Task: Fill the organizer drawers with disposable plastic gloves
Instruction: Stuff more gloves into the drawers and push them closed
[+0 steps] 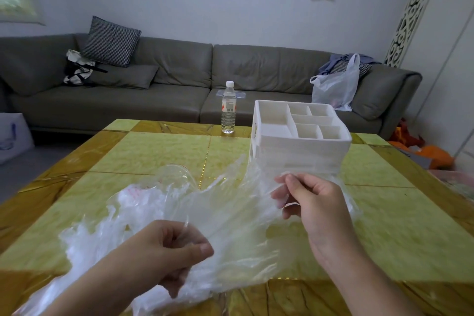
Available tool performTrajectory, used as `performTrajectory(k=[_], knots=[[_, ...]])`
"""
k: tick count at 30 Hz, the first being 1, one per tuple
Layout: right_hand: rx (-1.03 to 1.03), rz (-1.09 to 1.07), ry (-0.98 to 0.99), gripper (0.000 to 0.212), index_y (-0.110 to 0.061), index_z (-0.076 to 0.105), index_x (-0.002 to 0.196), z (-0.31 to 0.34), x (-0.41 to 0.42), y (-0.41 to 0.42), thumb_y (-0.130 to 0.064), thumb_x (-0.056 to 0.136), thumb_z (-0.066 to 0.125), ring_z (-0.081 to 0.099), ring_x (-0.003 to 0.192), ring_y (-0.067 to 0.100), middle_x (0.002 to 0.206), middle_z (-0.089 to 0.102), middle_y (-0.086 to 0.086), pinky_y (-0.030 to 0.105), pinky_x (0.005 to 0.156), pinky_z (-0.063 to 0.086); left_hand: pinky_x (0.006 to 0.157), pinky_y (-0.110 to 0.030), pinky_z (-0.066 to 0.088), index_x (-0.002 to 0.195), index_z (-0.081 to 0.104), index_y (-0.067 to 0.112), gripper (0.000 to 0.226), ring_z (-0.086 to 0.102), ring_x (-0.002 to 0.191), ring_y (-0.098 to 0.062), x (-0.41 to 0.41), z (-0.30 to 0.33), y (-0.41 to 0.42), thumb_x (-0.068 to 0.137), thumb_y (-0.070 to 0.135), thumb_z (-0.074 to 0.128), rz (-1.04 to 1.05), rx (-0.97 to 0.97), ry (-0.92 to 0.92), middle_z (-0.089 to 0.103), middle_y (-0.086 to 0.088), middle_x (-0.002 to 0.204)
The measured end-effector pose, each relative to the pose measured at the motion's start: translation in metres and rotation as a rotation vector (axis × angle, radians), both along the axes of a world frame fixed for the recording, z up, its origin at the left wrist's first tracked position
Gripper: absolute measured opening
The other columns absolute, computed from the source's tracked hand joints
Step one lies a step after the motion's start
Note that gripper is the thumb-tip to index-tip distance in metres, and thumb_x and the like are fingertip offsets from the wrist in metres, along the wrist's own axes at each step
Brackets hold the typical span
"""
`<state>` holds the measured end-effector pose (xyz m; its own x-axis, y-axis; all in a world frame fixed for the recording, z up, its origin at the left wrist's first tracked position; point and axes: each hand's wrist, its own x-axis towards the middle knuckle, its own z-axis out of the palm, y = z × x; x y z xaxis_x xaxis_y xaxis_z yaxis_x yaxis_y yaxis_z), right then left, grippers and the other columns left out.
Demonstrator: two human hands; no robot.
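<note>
Our left hand (177, 249) is curled tight on one end of a clear disposable glove (230, 213), and our right hand (310, 202) pinches the other end between thumb and fingertips, so the film hangs stretched between them above the table (154, 146). The white organizer (300, 141) stands just beyond, its top compartments bare. If we pull harder, the thin film may tear or slip free; it may also drag the loose glove pile (123, 213) lying at left.
</note>
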<state>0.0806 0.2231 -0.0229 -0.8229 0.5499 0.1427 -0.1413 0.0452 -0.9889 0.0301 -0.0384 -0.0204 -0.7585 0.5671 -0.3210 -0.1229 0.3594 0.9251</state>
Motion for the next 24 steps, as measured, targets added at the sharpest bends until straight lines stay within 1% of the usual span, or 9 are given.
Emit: performTrajectory(k=[3, 5, 8, 10, 15, 17, 20, 22, 24], knots=[[0.047, 0.099, -0.009, 0.029, -0.005, 0.079, 0.093, 0.001, 0.001, -0.005, -0.008, 0.108, 0.055, 0.068, 0.068, 0.022, 0.076, 0.075, 0.017, 0.031, 0.063, 0.057, 0.078, -0.029, 0.058, 0.113, 0.074, 0.025, 0.031, 0.076, 0.086, -0.018, 0.006, 0.003, 0.002, 0.088, 0.044, 0.073, -0.085, -0.079, 0.029, 0.081, -0.002, 0.098], [0.079, 0.185, -0.026, 0.029, -0.004, 0.078, 0.094, -0.001, 0.001, -0.010, -0.007, 0.109, 0.053, 0.068, 0.067, 0.024, 0.075, 0.075, 0.018, 0.033, 0.067, 0.059, 0.089, -0.040, 0.061, 0.116, 0.072, 0.018, 0.030, 0.078, 0.092, -0.024, 0.007, -0.001, 0.009, 0.093, 0.037, 0.068, 0.025, 0.009, 0.049, 0.081, -0.007, 0.100], [0.133, 0.212, -0.041, 0.028, -0.004, 0.077, 0.095, -0.001, 0.000, -0.011, -0.005, 0.109, 0.053, 0.071, 0.067, 0.028, 0.073, 0.075, 0.016, 0.041, 0.072, 0.062, 0.076, -0.049, 0.064, 0.105, 0.075, 0.001, 0.027, 0.077, 0.083, -0.039, 0.003, -0.008, 0.015, 0.100, 0.023, 0.060, 0.259, 0.224, -0.002, 0.077, -0.023, 0.094], [0.159, 0.159, -0.025, 0.026, -0.007, 0.077, 0.096, 0.000, 0.001, -0.009, -0.007, 0.108, 0.055, 0.073, 0.070, 0.029, 0.073, 0.075, 0.014, 0.037, 0.072, 0.063, 0.064, -0.044, 0.064, 0.104, 0.073, -0.004, 0.027, 0.076, 0.075, -0.040, -0.002, -0.011, 0.015, 0.103, 0.016, 0.057, 0.346, 0.307, -0.027, 0.076, -0.027, 0.092], [0.399, -0.131, 0.071, 0.008, -0.024, 0.066, 0.096, -0.006, 0.007, -0.020, -0.024, 0.103, 0.061, 0.064, 0.077, 0.012, 0.084, 0.068, -0.004, 0.025, 0.069, 0.051, 0.055, -0.037, 0.059, 0.108, 0.072, 0.006, 0.024, 0.072, 0.066, -0.031, -0.013, -0.004, -0.004, 0.107, 0.021, 0.053, 0.655, 0.422, 0.073, 0.078, -0.017, 0.092], [0.435, -0.054, 0.070, 0.011, -0.023, 0.064, 0.091, -0.012, 0.009, -0.032, -0.022, 0.102, 0.062, 0.061, 0.073, 0.013, 0.080, 0.065, -0.004, 0.025, 0.064, 0.049, 0.055, -0.037, 0.056, 0.108, 0.072, 0.013, 0.023, 0.071, 0.065, -0.027, -0.022, -0.004, -0.014, 0.107, 0.026, 0.054, 0.778, 0.417, 0.087, 0.078, -0.013, 0.092], [0.481, 0.062, 0.012, 0.017, -0.019, 0.062, 0.084, -0.024, 0.009, -0.052, -0.021, 0.102, 0.062, 0.062, 0.067, 0.023, 0.071, 0.064, 0.004, 0.040, 0.061, 0.051, 0.043, -0.029, 0.046, 0.105, 0.072, 0.018, 0.020, 0.061, 0.049, -0.016, -0.038, -0.020, -0.019, 0.107, 0.030, 0.055, 0.907, 0.307, 0.146, 0.076, -0.006, 0.083], [0.470, 0.159, -0.119, 0.025, -0.019, 0.061, 0.081, -0.034, 0.008, -0.063, -0.033, 0.102, 0.060, 0.064, 0.065, 0.030, 0.070, 0.065, 0.009, 0.048, 0.061, 0.052, 0.037, -0.027, 0.040, 0.101, 0.071, 0.016, 0.020, 0.050, 0.039, -0.013, -0.044, -0.035, -0.016, 0.107, 0.028, 0.056, 0.926, 0.199, 0.207, 0.069, -0.005, 0.072], [0.329, 0.275, -0.299, 0.039, -0.012, 0.064, 0.082, -0.044, 0.004, -0.072, -0.049, 0.094, 0.058, 0.065, 0.060, 0.029, 0.069, 0.069, 0.010, 0.045, 0.058, 0.052, 0.038, -0.028, 0.039, 0.096, 0.071, 0.016, 0.023, 0.048, 0.036, -0.015, -0.044, -0.047, -0.010, 0.107, 0.027, 0.053, 0.896, 0.102, 0.274, 0.065, -0.003, 0.065]])
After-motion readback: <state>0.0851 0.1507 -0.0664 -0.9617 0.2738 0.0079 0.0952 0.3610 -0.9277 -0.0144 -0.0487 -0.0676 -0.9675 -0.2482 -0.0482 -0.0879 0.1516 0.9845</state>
